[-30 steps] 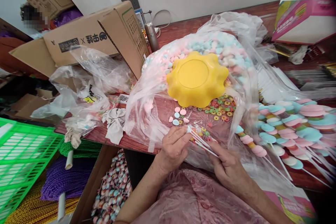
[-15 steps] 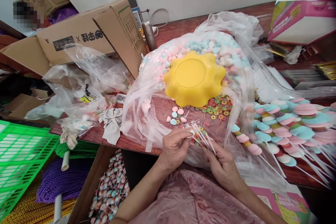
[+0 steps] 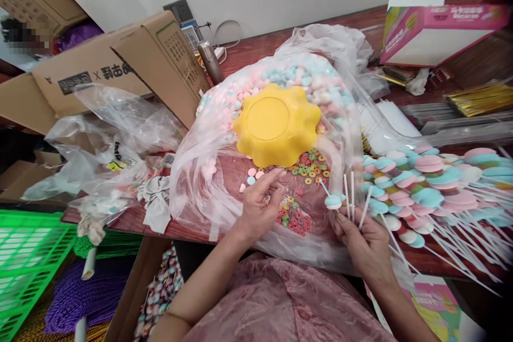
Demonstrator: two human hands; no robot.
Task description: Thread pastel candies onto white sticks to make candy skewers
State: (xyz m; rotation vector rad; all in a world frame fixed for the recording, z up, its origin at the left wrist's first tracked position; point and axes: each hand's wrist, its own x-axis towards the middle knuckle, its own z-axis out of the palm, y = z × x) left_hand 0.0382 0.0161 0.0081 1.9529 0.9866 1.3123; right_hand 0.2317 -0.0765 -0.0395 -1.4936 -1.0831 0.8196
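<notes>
My right hand (image 3: 363, 240) grips several white sticks (image 3: 352, 195) near the table's front edge. One of them carries a pale blue and white marshmallow-like candy (image 3: 333, 202), with a bluish tip poking out above it. My left hand (image 3: 260, 206) is over the table with its fingers apart, beside small ring-shaped gummies (image 3: 296, 219) in red, green and yellow. Loose pink and blue candy pieces (image 3: 251, 172) lie just beyond its fingers. An upturned yellow scalloped bowl (image 3: 276, 125) rests farther back, with more gummy rings (image 3: 315, 165) along its right front edge.
A clear plastic bag (image 3: 196, 171) of pink, blue and white candies surrounds the bowl. Candy skewers (image 3: 428, 181) are heaped at right. An open carton (image 3: 160, 64) stands at left, a green basket (image 3: 28, 262) lower left, and a pink printed box (image 3: 441, 32) back right.
My right hand has moved right with the sticks, away from the left hand, and the candy piece now shows on one stick. My left hand has opened and reached slightly forward. The view has shifted.
</notes>
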